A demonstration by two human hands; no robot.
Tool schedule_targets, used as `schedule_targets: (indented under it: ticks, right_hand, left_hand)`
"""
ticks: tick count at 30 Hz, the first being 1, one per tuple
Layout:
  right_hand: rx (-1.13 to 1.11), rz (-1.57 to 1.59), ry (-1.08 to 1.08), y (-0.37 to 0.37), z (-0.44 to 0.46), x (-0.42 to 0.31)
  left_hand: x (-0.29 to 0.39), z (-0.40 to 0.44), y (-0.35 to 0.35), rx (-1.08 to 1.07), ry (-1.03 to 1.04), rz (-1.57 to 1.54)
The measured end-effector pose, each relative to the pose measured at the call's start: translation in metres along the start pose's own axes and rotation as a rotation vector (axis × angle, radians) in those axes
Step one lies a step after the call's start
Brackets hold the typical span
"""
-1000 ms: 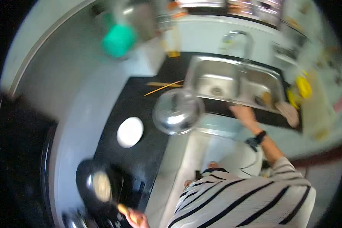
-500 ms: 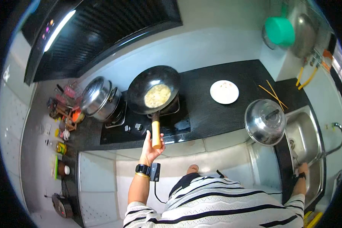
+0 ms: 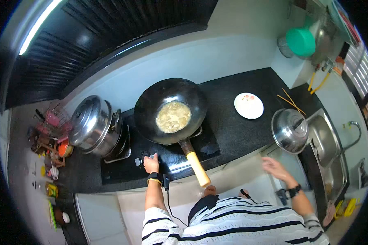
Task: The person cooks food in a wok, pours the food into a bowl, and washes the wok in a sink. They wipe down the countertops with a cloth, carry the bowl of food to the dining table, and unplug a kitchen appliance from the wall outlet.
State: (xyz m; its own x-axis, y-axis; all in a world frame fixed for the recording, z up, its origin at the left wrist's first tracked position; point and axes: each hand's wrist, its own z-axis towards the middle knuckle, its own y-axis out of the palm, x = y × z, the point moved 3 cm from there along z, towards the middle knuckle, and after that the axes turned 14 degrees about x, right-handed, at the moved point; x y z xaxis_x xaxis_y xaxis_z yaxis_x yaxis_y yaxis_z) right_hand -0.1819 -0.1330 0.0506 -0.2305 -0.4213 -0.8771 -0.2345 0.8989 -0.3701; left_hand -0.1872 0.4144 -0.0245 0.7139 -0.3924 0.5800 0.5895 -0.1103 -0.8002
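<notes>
Pale wall (image 3: 241, 53), black counter (image 3: 241, 132), lit hood (image 3: 122, 32)

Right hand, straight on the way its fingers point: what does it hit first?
Probably the front edge of the black counter, ahead of the right hand. Relative height is unclear, so it might pass above.

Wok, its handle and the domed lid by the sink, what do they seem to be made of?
Wok: dark metal, perhaps iron, from its black surface with soft highlights.
Handle: probably smooth wood, from its even yellow-tan grip, though plastic is possible.
Domed lid: polished metal, likely stainless steel, from its silvery, mirror-like highlights.
</notes>
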Motion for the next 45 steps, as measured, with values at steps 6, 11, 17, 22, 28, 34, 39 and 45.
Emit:
schedule_targets:
  ticks: [6, 11, 17, 22, 28, 34, 39, 45]
  right_hand:
    - [-0.456, 0.372, 0.172, 0.172, -0.005, -0.121]
    - [-0.541, 0.590, 0.454, 0.210, -0.009, -0.141]
    - [-0.419, 0.520, 0.582, 0.230, 0.000, -0.144]
    - [-0.328, 0.530, 0.434, 0.232, 0.005, -0.133]
    - [-0.366, 0.606, 0.314, 0.220, -0.003, -0.124]
    - [-0.422, 0.746, 0.218, 0.189, -0.014, -0.119]
    - [-0.401, 0.762, 0.325, 0.144, -0.026, -0.117]
    - [-0.380, 0.878, 0.291, 0.124, -0.019, -0.100]
  left_hand:
    - [0.011, -0.010, -0.008, 0.000, 0.367, 0.178]
    - [-0.003, -0.052, -0.036, -0.036, 0.621, -0.058]
    - [0.072, -0.177, -0.067, -1.931, -1.057, -1.359]
    - [0.106, -0.186, -0.049, -1.560, -0.836, -1.321]
    - [0.111, -0.200, -0.055, -1.486, -0.801, -1.257]
    - [0.128, -0.227, -0.064, -1.411, -0.734, -1.251]
    - [0.154, -0.262, -0.070, -1.405, -0.679, -1.223]
    - [0.183, -0.283, -0.072, -1.386, -0.733, -1.188]
